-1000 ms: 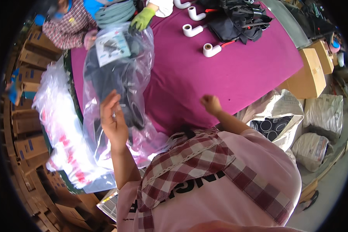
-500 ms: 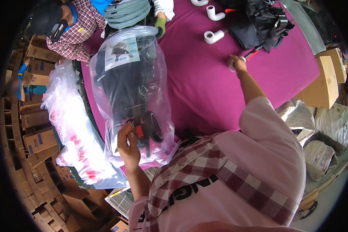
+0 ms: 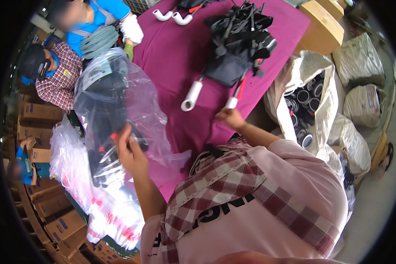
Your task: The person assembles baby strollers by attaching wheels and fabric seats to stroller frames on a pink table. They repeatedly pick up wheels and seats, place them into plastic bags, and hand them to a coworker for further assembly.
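Note:
A folded black stroller [image 3: 240,48] lies on the purple-covered table [image 3: 163,75]. Two of its bars point toward me and end in white sleeves. My right hand [image 3: 231,118] is closed round the end of the right-hand sleeve [image 3: 231,104], below a red strip. The other white sleeve [image 3: 191,96] sticks out free to its left. My left hand [image 3: 133,152], slightly blurred, has its fingers stretched out beside a second folded stroller [image 3: 108,105] inside a clear plastic bag. Whether those fingers touch the bag, I cannot tell.
Flat clear bags with red print [image 3: 105,220] lie at the left edge. Two people [image 3: 59,72] stand at the far left, one with a green-gloved hand [image 3: 128,50]. On the right, an open sack [image 3: 286,114] holds black wheels. Cardboard boxes [image 3: 321,26] stand behind it.
My right hand has come nearer my body, and the black stroller has been drawn toward me along the table. The view has turned right, bringing the sack of wheels into sight.

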Demonstrator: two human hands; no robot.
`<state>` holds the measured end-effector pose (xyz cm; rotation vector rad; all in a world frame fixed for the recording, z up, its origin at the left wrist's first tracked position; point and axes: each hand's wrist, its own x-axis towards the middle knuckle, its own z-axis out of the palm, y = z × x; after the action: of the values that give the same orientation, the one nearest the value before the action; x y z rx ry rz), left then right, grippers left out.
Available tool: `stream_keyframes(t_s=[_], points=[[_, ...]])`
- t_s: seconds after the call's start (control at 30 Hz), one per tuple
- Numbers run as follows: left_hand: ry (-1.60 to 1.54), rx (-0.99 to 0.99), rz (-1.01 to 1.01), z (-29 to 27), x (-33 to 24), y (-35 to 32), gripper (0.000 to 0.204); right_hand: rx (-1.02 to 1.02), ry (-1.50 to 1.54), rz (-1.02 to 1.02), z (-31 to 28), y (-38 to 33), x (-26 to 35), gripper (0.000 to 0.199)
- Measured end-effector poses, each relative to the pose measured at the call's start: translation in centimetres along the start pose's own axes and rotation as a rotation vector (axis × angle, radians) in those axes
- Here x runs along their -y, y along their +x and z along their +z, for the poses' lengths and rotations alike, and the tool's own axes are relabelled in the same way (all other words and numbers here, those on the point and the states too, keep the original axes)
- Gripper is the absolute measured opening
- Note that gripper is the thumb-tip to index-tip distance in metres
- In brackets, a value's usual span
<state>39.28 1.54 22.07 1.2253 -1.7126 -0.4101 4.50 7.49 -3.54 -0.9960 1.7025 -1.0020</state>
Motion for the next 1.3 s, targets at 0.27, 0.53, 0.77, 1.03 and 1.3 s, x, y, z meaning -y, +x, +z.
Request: stream_keyframes(t_s=[0.27, 0.53, 0.77, 1.03, 1.3], points=[[-0.105, 0.166, 0.559, 12.5, -9.1, 12.4, 0.045, -0.139, -0.238, -1.112, -8.9, -5.7, 27.4, 0.017], [0.188, 0.533, 0.261, 23.6, -1.2, 10.6, 0.046, 0.811, -0.593, -0.929, -3.2, 1.3, 21.7, 0.021], [0.143, 0.484, 0.217, 24.6, -2.3, 9.7, 0.051, 0.794, -0.371, -1.083, -2.8, 2.9, 21.2, 0.02], [0.128, 0.474, 0.164, 24.7, 0.9, 7.7, 0.044, 0.975, -0.228, -0.824, -1.1, 3.5, 19.7, 0.027], [0.167, 0.436, 0.177, 25.9, 6.9, 8.9, 0.033, 0.605, -0.339, -0.911, 3.7, 5.4, 16.8, 0.025]])
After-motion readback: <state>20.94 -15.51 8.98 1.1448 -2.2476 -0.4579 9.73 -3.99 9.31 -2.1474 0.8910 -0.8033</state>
